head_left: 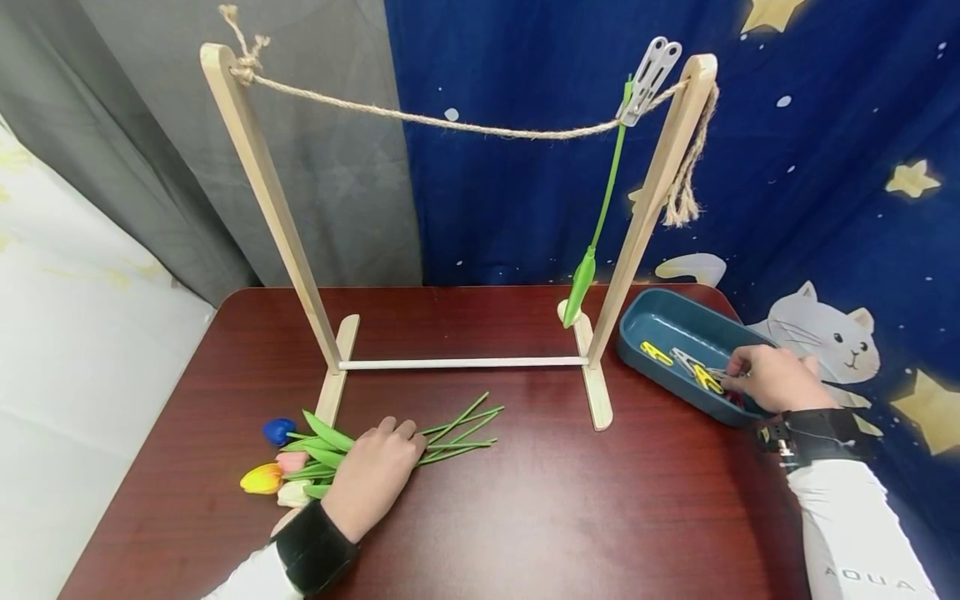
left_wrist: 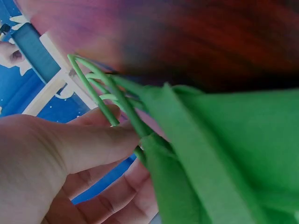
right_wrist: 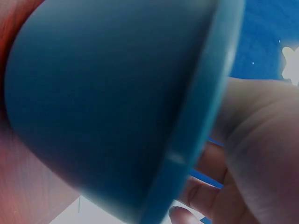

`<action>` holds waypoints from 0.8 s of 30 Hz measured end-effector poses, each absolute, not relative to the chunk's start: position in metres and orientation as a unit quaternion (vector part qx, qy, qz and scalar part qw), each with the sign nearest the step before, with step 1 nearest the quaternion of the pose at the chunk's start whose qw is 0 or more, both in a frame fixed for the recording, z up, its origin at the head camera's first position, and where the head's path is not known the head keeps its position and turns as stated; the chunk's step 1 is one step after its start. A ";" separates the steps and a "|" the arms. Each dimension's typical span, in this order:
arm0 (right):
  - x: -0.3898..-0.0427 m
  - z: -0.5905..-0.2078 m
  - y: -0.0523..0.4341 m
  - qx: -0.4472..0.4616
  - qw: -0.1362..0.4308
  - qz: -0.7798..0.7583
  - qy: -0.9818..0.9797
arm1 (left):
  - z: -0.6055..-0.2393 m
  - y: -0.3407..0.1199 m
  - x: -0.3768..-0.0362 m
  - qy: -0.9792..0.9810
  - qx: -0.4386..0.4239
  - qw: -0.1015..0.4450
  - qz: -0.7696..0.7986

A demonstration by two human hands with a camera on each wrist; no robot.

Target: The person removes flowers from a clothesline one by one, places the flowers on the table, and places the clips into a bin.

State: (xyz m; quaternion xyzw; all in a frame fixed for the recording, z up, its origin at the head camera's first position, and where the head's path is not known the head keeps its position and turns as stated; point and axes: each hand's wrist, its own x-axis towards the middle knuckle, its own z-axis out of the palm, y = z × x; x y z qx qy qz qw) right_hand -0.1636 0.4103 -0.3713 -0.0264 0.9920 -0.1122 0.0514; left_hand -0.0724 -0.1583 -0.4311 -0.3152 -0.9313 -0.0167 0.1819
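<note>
My left hand (head_left: pixel 378 475) grips the green stems of a bunch of artificial tulips (head_left: pixel 322 454) lying at the table's front left. In the left wrist view the thumb presses on the stems (left_wrist: pixel 133 112), beside broad green leaves (left_wrist: pixel 201 154). The blooms are blue, pink, yellow-orange and white. My right hand (head_left: pixel 776 379) reaches into a blue tray (head_left: pixel 645 362), its fingertips among yellow and grey clothespins (head_left: pixel 705 379); I cannot tell whether it holds one. The tray wall hides part of that hand in the right wrist view. A grey clothespin (head_left: pixel 648 83) fastens another tulip (head_left: pixel 581 283) head-down on a rope.
The rope (head_left: pixel 480 129) spans two wooden posts (head_left: pixel 273 208) joined low down by a white rod (head_left: pixel 465 363). This rack stands on the dark red table (head_left: pixel 570 508). Grey and starry blue curtains (head_left: pixel 517 217) hang behind.
</note>
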 end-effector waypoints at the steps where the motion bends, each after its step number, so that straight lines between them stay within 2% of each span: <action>1: -0.163 -0.372 0.410 -0.026 0.055 -0.112 0.992 | -0.432 -0.159 -0.073 -0.931 -0.315 0.182 -0.016; 14: -0.159 -0.375 0.406 -0.022 0.060 -0.114 0.991 | -0.433 -0.162 -0.073 -0.933 -0.310 0.183 -0.010; 24: -0.152 -0.359 0.393 -0.064 0.023 -0.098 0.993 | -0.420 -0.162 -0.070 -0.935 -0.309 0.172 -0.017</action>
